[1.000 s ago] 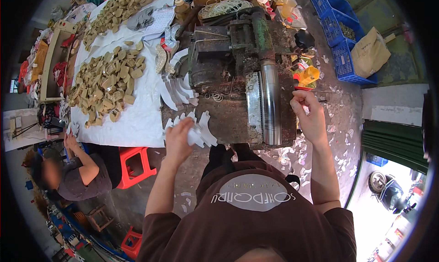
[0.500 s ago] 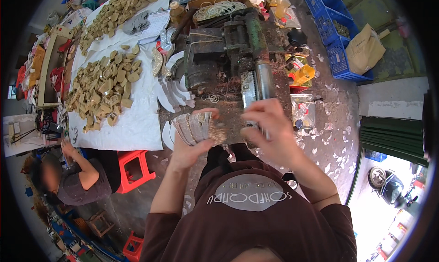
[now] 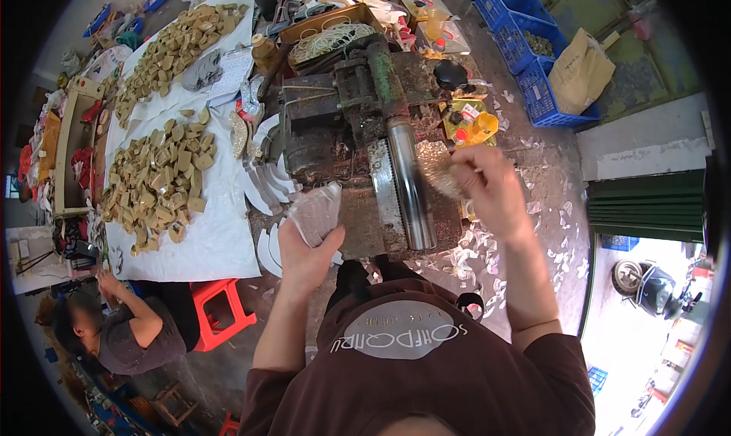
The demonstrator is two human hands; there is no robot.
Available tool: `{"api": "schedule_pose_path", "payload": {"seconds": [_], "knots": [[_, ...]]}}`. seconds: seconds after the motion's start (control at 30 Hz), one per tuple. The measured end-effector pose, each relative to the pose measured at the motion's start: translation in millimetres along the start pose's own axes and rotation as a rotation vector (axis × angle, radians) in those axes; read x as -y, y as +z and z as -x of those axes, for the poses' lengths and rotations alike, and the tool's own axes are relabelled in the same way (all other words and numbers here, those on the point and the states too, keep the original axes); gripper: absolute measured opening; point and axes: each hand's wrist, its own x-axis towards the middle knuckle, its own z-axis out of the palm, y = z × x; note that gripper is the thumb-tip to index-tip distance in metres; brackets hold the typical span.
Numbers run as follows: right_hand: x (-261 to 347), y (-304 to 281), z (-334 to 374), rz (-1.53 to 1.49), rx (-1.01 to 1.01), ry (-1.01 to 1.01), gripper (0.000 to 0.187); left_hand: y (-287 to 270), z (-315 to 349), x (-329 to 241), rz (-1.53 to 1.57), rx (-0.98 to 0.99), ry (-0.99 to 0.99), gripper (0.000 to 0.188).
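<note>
My left hand [image 3: 301, 259] is wrapped round a stack of pale, curved, silvery strips [image 3: 317, 212] in front of the machine. My right hand [image 3: 496, 188], beyond the roller, pinches a curved, gold glittery piece [image 3: 437, 169] at its near end. A shiny metal roller [image 3: 412, 188] lies between the two hands, beside a toothed, pale metal strip [image 3: 384, 178]. Both belong to an old, greasy machine [image 3: 320, 108]. More curved white and grey pieces [image 3: 266, 188] lie to the left of it, with glittery ones [image 3: 239, 135] farther back.
Tan block-shaped pieces [image 3: 156, 181] cover much of a white sheet [image 3: 228, 245] at left. A person [image 3: 126, 325] sits near a red stool [image 3: 221, 314]. Blue crates [image 3: 541, 93] stand at far right. Yellow containers [image 3: 480, 127] sit right of the machine; scraps [image 3: 560, 230] litter the floor.
My right hand has moved right, past the roller, and now shows a gold glittery piece in its fingers. My left hand's stack has turned from its glittery face to a paler one. The view has shifted.
</note>
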Motion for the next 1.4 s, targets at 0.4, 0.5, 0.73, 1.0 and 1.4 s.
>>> {"api": "schedule_pose_path", "payload": {"seconds": [0.4,0.5,0.73,1.0,1.4], "knots": [[-44.1,32.6,7.9,0.115,0.121,0.026,0.009,32.5,-16.2,-11.2,-0.471,0.439,0.145,0.066],[-45.1,30.0,12.2,-0.093,0.065,0.132,0.019,12.9,-10.8,-1.1,-0.359,0.244,0.093,0.060],[-56.5,31.5,30.2,-0.174,0.010,0.259,0.022,-84.8,14.8,75.8,-0.932,-0.061,0.248,0.054],[-55.1,32.9,30.6,-0.214,0.022,0.283,0.020,-78.6,60.3,154.1,-1.277,0.448,0.161,0.054],[36.6,60.5,21.3,-0.211,0.158,-0.211,0.021,-35.7,14.7,24.3,0.157,0.207,-0.057,0.056]]}}
